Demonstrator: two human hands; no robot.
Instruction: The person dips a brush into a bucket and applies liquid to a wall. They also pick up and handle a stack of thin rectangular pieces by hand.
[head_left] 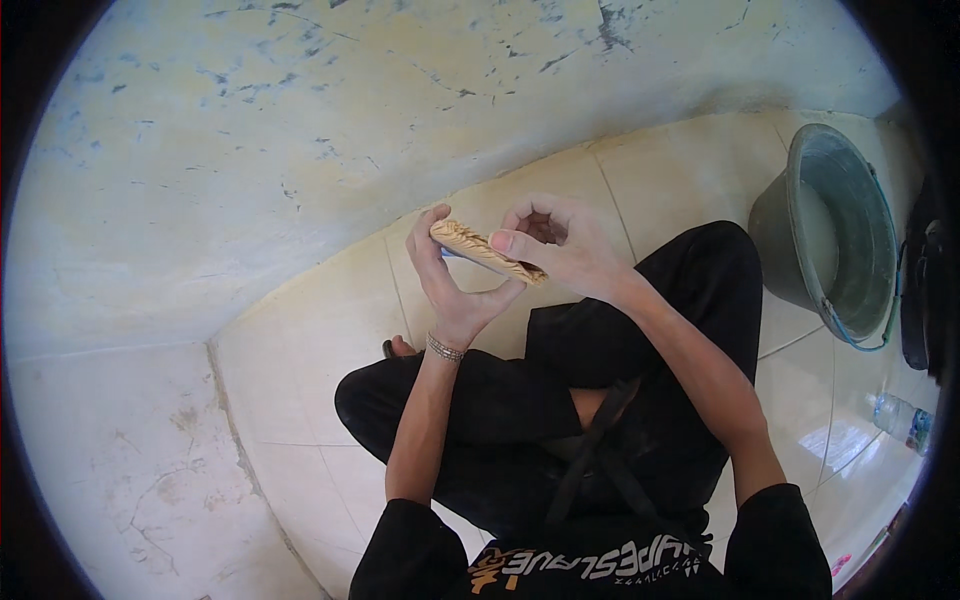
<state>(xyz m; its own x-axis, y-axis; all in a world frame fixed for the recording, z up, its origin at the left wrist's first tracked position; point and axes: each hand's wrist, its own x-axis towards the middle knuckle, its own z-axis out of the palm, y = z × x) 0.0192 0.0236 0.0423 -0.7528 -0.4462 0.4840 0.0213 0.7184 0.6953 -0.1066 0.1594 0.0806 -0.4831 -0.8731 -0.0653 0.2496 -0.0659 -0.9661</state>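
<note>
Between thumb and fingers of the left hand (462, 308), a tan ridged bundle (464, 240) was held, while the right hand (575, 252), whether pinching I could not tell, seemed to work its edge, the next move probably needing steady support.

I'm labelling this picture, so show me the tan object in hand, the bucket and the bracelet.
Tan object (464, 239): head view, on its ridged upper side.
Bucket (775, 243): head view, on its outer wall.
Bracelet (445, 347): head view, on the middle of its band.
</note>
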